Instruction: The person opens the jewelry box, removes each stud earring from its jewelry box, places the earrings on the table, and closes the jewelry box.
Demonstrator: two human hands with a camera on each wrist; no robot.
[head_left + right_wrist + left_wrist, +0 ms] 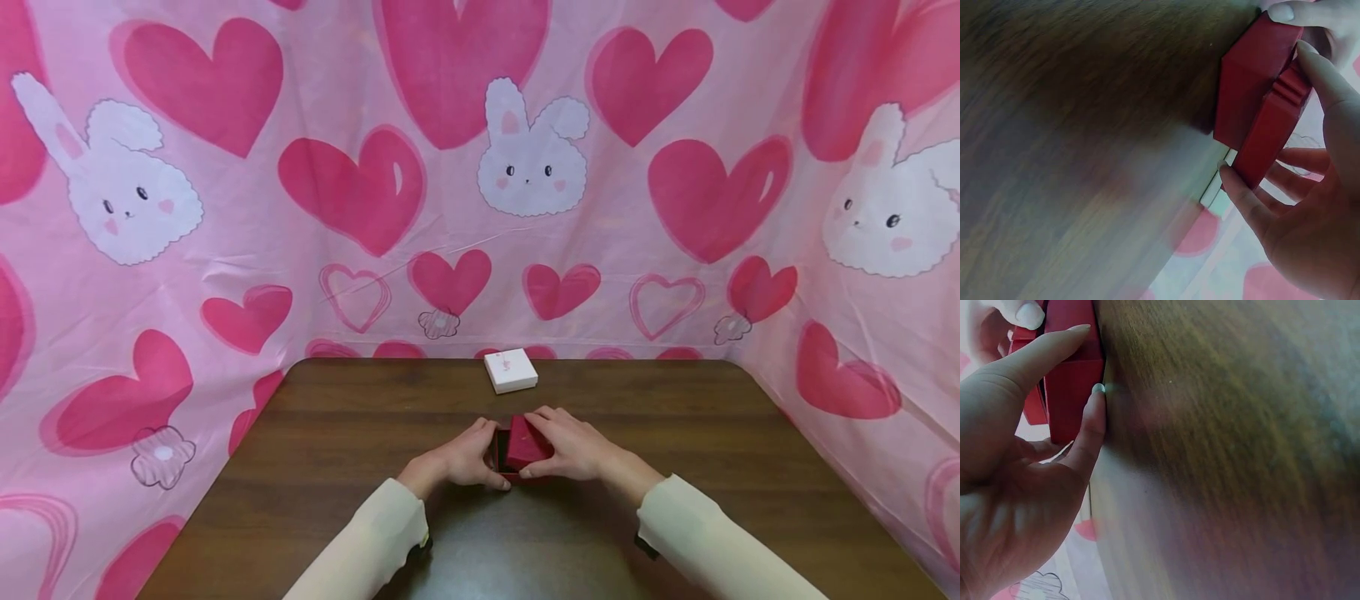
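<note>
A small red box stands on the table in two parts. Its base (pixel 1072 394) rests on the wood, held by my left hand (pixel 471 456) with thumb and fingers on its left end. The red lid (pixel 527 443) sits askew over the base, shifted right, and a strip of dark interior shows at the left in the head view. My right hand (pixel 576 446) grips the lid between thumb and fingers. In the right wrist view the lid overhangs one end of the base (pixel 1250 75). The rest of the box's inside is hidden.
A white box (pixel 512 372) with a small pink print lies beyond the red box, near the far edge of the brown wooden table (pixel 360 400). Pink cloth (pixel 450 225) with hearts and rabbits hangs behind and along both sides.
</note>
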